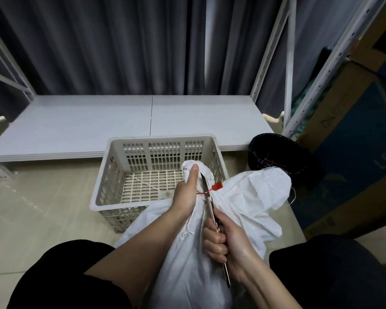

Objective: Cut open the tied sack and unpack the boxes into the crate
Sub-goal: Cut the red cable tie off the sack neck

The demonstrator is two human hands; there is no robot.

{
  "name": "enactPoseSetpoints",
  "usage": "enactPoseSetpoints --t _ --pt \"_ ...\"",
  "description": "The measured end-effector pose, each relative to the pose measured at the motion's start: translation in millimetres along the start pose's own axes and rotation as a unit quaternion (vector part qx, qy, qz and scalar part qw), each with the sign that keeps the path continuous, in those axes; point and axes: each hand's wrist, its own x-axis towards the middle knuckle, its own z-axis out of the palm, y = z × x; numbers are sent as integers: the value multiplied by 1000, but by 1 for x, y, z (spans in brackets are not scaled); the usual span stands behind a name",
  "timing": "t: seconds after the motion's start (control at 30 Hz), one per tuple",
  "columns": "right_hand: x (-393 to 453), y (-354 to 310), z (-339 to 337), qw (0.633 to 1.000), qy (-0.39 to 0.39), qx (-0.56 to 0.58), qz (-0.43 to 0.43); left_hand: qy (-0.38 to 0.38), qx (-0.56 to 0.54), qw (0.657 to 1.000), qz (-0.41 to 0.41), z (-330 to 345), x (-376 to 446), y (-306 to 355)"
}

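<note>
My left hand (184, 192) grips the sack neck (193, 170); right hand (225, 239) clenches the knife (210, 204) at the red tie (204, 192), mid-frame. A slip could nick my left thumb.

Dim, soft overhead light; wide-angle bending at edges (corners darker).

Black bin (276, 152); white low shelf (98, 126); dark curtains (109, 45); cardboard boxes (348, 121)

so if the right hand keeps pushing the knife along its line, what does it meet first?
Likely the thin red tie around the white woven sack's neck; the right hand's slim metal utility knife already crosses it. Beyond lies the bunched top in the left hand; depth unclear.
</note>
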Motion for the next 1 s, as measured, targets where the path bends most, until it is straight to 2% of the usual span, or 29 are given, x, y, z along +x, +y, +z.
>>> enactPoseSetpoints --t 0.33,0.47,0.6,1.0 --pt "-11 1 -3 999 21 -28 12 11 -3 1000 -16 -2 -1 6" --pt "4 -9 -2 1000 0 6 5 16 44 999 14 4 -6 3" --pt "13 -12 1 999 -21 29 7 29 39 998 31 6 -7 1" --pt "-4 -1 5 999 18 -31 -2 25 12 1000 2 -6 7 5"
